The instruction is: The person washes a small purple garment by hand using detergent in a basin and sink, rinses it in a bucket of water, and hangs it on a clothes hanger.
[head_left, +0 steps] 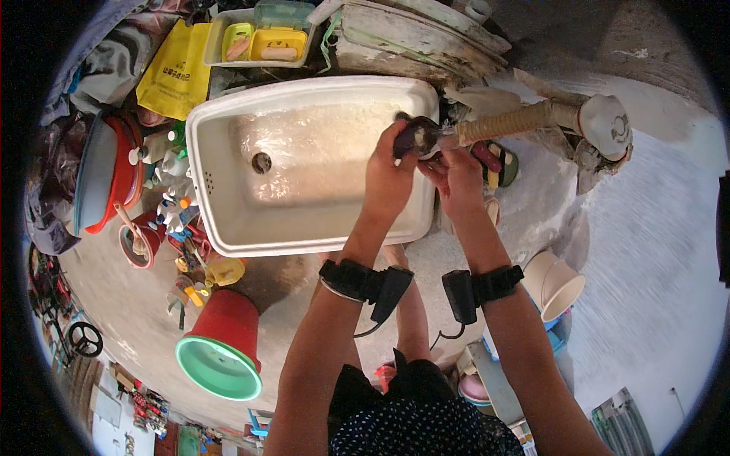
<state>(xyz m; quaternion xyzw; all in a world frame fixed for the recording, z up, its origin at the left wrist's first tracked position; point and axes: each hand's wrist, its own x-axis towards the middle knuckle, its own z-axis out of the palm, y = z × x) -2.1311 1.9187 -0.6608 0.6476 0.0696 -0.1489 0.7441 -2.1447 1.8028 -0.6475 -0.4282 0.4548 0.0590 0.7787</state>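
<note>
My left hand [389, 173] is closed around a dark, rounded piece [417, 137] with a light patch, over the right rim of a white rectangular basin [312, 242]. A clear, short neck [446, 137] runs from this piece toward a beige corrugated hose [506, 124]. Beside the neck, my right hand [459, 176] has its fingers bent and pinched at the underside of the joint. What exactly those fingertips grip is partly hidden. The basin has a round dark drain hole [261, 163] and a wet, shiny bottom.
The hose leads to a white round cap [605, 127] at right. Bottles [176, 209] and a red bucket [220, 327] with a green basin stand at left. A yellow bag [176, 72] and a plastic tub [303, 55] lie behind. Beige buckets [549, 283] stand at right.
</note>
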